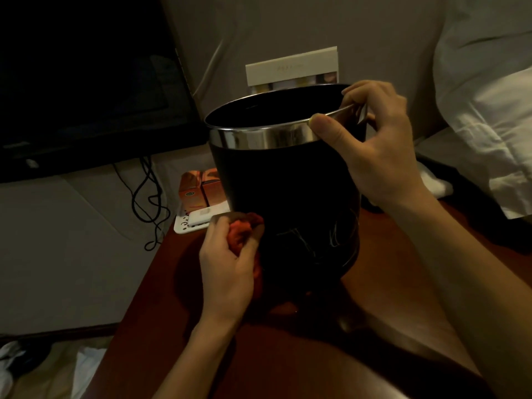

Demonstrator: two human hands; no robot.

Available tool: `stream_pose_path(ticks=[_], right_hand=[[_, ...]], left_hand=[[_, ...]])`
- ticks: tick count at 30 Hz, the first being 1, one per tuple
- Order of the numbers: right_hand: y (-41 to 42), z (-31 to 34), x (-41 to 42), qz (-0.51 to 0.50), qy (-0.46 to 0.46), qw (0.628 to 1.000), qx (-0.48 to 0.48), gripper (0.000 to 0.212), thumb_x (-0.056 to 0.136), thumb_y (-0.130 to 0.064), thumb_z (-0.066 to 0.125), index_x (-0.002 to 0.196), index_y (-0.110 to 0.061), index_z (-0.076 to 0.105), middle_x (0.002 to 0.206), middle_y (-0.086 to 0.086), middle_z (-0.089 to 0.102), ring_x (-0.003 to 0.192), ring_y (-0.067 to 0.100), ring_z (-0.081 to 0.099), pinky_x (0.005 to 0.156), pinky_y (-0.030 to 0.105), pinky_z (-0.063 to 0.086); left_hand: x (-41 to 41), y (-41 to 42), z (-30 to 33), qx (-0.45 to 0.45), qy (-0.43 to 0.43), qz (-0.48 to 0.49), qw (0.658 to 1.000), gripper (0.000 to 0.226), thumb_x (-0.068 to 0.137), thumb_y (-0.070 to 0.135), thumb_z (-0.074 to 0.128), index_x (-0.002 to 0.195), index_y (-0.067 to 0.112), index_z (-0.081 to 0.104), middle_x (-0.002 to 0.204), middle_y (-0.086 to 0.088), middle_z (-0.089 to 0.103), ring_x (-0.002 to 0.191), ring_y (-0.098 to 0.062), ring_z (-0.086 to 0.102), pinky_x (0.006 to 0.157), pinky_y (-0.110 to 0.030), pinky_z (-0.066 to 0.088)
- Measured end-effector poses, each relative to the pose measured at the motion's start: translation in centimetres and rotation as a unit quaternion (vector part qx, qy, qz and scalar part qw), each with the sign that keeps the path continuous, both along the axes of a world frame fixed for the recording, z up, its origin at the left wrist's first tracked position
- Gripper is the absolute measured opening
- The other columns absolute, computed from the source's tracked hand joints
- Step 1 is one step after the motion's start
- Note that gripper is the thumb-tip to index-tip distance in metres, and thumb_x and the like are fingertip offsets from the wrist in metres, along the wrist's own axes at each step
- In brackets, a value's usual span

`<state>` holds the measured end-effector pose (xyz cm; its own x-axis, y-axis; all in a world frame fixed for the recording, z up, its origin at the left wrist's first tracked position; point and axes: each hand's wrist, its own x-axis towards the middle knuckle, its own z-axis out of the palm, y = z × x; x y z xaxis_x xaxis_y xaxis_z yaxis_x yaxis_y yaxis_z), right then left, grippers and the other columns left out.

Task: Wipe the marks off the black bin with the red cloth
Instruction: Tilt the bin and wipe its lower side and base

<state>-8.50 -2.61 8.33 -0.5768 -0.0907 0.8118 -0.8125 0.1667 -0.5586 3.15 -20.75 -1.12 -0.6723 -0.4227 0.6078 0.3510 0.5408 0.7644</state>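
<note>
Dim room, reddish-brown table (pixel 178 283) with a black bin (pixel 288 197) standing on it.

Right hand (pixel 371 145) grips the bin's shiny metal rim (pixel 259 138), thumb outside and fingers hooked over the edge. Left hand (pixel 230 263) has the red cloth (pixel 241 234) bunched up in its fingers, pressed against the bin's lower left side. Pale scribble marks (pixel 316 234) show low on the bin's front. Behind it sit orange boxes (pixel 198 188) on a white tray (pixel 184 226), plus a dark screen (pixel 86 82) on the left.
</note>
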Motion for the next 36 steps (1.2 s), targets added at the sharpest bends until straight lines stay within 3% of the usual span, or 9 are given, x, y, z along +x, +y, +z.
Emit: stream_pose_path(ticks=[4, 7, 11, 17, 19, 23, 28, 32, 36], right_hand=[[0.0, -0.1, -0.1, -0.004, 0.007, 1.0, -0.002, 0.042, 0.084, -0.06, 0.065, 0.099, -0.022, 0.055, 0.104, -0.023, 0.044, 0.112, 0.012, 0.044, 0.087, 0.009, 0.038], [-0.1, -0.2, -0.2, -0.006, 0.006, 1.0, -0.004, 0.042, 0.085, -0.06, 0.066, 0.098, -0.022, 0.055, 0.104, -0.02, 0.046, 0.113, 0.017, 0.047, 0.09, 0.02, 0.042], [-0.2, -0.2, -0.1, -0.004, 0.003, 1.0, -0.005, 0.043, 0.085, -0.061, 0.065, 0.099, -0.022, 0.054, 0.104, -0.022, 0.045, 0.111, 0.015, 0.046, 0.089, 0.018, 0.042], [-0.4, -0.2, 0.0, -0.01, 0.009, 1.0, -0.019, 0.042, 0.085, -0.06, 0.066, 0.099, -0.023, 0.053, 0.103, -0.022, 0.044, 0.111, 0.013, 0.045, 0.088, 0.017, 0.042], [-0.4, -0.2, 0.1, -0.012, 0.01, 1.0, -0.017, 0.043, 0.084, -0.062, 0.065, 0.099, -0.023, 0.053, 0.103, -0.022, 0.044, 0.112, 0.015, 0.045, 0.089, 0.019, 0.042], [-0.4, -0.2, 0.2, -0.008, 0.002, 1.0, -0.012, 0.044, 0.083, -0.063, 0.063, 0.099, -0.023, 0.053, 0.104, -0.021, 0.044, 0.11, 0.013, 0.043, 0.085, 0.009, 0.038], [-0.4, -0.3, 0.0, -0.012, 0.005, 1.0, -0.014, 0.043, 0.084, -0.062, 0.064, 0.099, -0.024, 0.053, 0.104, -0.021, 0.044, 0.111, 0.014, 0.044, 0.086, 0.01, 0.037], [-0.3, -0.3, 0.1, -0.006, -0.002, 1.0, -0.008, 0.041, 0.084, -0.061, 0.065, 0.1, -0.025, 0.053, 0.106, -0.016, 0.047, 0.111, 0.014, 0.044, 0.085, 0.008, 0.036], [-0.2, -0.3, 0.0, 0.003, -0.008, 1.0, -0.004, 0.038, 0.086, -0.056, 0.067, 0.1, -0.023, 0.054, 0.111, -0.008, 0.049, 0.111, 0.012, 0.043, 0.084, 0.004, 0.034]], left_hand=[[0.4, 0.6, -0.7, -0.004, -0.02, 0.04, 0.999, 0.017, 0.087, 0.022, 0.068, 0.093, 0.035, 0.06, 0.098, 0.005, 0.064, 0.091, -0.008, 0.063, 0.083, -0.038, 0.054], [0.4, 1.3, -0.3, -0.022, -0.005, 0.05, 0.998, 0.013, 0.087, 0.019, 0.069, 0.095, 0.027, 0.062, 0.096, 0.005, 0.062, 0.088, -0.005, 0.061, 0.077, -0.023, 0.051], [0.1, 1.8, 0.4, -0.059, 0.037, 0.071, 0.995, 0.012, 0.087, 0.012, 0.07, 0.095, 0.017, 0.063, 0.091, 0.003, 0.06, 0.085, -0.001, 0.058, 0.071, -0.008, 0.044], [0.5, 2.2, -1.7, -0.131, -0.009, 0.054, 0.99, 0.022, 0.082, 0.003, 0.073, 0.099, 0.014, 0.065, 0.1, 0.002, 0.058, 0.089, -0.005, 0.056, 0.078, -0.007, 0.043], [0.4, 2.0, -0.7, -0.127, 0.006, 0.057, 0.99, 0.023, 0.082, 0.004, 0.072, 0.096, 0.019, 0.063, 0.096, 0.005, 0.057, 0.088, 0.0, 0.056, 0.077, -0.007, 0.042], [-0.3, 1.8, 0.6, -0.125, 0.04, 0.095, 0.987, 0.018, 0.082, 0.002, 0.071, 0.091, 0.015, 0.062, 0.089, 0.005, 0.055, 0.082, 0.001, 0.053, 0.073, -0.008, 0.041], [0.3, 2.7, -2.3, -0.204, -0.019, 0.06, 0.977, 0.017, 0.084, 0.02, 0.07, 0.099, 0.013, 0.063, 0.103, 0.004, 0.056, 0.094, -0.015, 0.057, 0.081, -0.029, 0.052], [-0.1, 2.2, 0.1, -0.222, 0.065, 0.105, 0.967, 0.026, 0.086, 0.027, 0.058, 0.105, 0.01, 0.063, 0.103, 0.002, 0.057, 0.096, -0.01, 0.054, 0.089, -0.014, 0.044], [-0.6, 2.2, -0.1, -0.221, 0.077, 0.116, 0.965, 0.031, 0.087, 0.031, 0.056, 0.106, 0.007, 0.062, 0.101, -0.003, 0.059, 0.094, -0.013, 0.056, 0.087, -0.013, 0.043]])
